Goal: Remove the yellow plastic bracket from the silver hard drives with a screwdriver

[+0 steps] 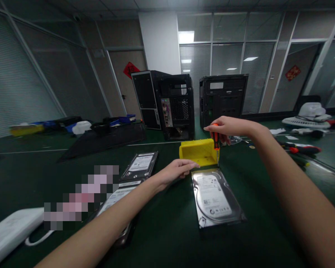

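Observation:
A hard drive (213,197) lies label up on the dark green table, just in front of me. My right hand (226,128) is closed around an orange-handled screwdriver (216,143), held upright with its tip at the drive's far right corner. My left hand (178,170) rests on the table by the drive's far left corner, fingers stretched toward it and holding nothing. A small yellow tray (198,152) stands just behind the drive, between my hands.
Two more hard drives (141,165) lie to the left, one partly under my left forearm. Two black computer cases (167,102) stand at the back. A white device (12,232) sits at the near left; more screwdrivers (303,149) lie at the right.

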Demonstrator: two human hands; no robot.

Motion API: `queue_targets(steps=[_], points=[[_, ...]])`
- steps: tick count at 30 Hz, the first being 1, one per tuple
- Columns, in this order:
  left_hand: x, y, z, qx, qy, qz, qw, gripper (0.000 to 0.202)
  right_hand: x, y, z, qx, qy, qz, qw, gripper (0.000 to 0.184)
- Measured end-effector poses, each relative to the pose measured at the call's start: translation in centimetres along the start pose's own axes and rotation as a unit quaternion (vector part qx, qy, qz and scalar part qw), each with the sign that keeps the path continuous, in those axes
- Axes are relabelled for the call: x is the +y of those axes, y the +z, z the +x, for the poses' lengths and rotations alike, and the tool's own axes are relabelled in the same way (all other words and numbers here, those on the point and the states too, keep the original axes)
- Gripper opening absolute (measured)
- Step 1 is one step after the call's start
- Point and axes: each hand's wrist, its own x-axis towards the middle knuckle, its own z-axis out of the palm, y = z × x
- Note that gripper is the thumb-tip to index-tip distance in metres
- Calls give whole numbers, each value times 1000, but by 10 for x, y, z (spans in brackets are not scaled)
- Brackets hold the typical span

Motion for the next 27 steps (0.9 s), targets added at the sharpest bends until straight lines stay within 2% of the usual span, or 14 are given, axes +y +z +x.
queue_targets(steps=[7, 16, 27], points=[[3, 2, -2, -10, 4, 6, 1000, 33, -1, -1, -1, 3, 10, 4, 1000, 46], [9, 5, -5, 26, 8, 17, 999, 28, -1, 0, -2, 4, 27, 0, 1000, 42], [4, 2, -2, 124, -9, 38, 992, 32, 0, 0, -1, 6, 21, 6, 1000, 37]])
